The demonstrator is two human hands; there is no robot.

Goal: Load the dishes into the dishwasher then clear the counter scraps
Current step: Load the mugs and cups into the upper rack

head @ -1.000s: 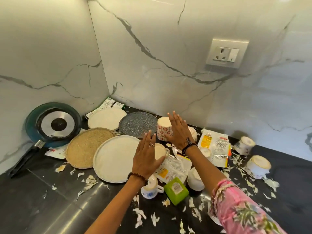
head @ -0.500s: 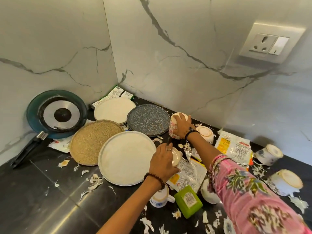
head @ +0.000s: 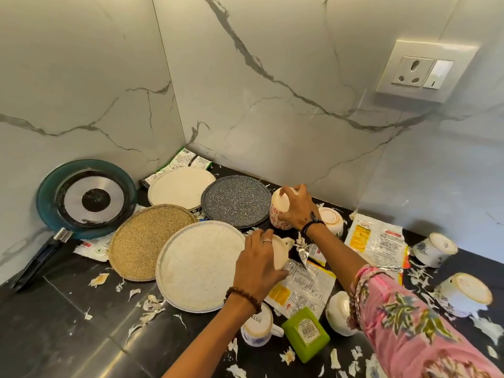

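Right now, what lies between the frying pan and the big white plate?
In the head view, the brown woven plate lies between the frying pan and the big white plate.

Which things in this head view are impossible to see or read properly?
- Cup under the left hand: mostly covered by the fingers; its pattern is hidden.
- Red-patterned cup: the right hand covers its far side.
- Green box label: print too small.
- Dishwasher: nowhere in view.
- Pan handle: end cut off by the left edge.
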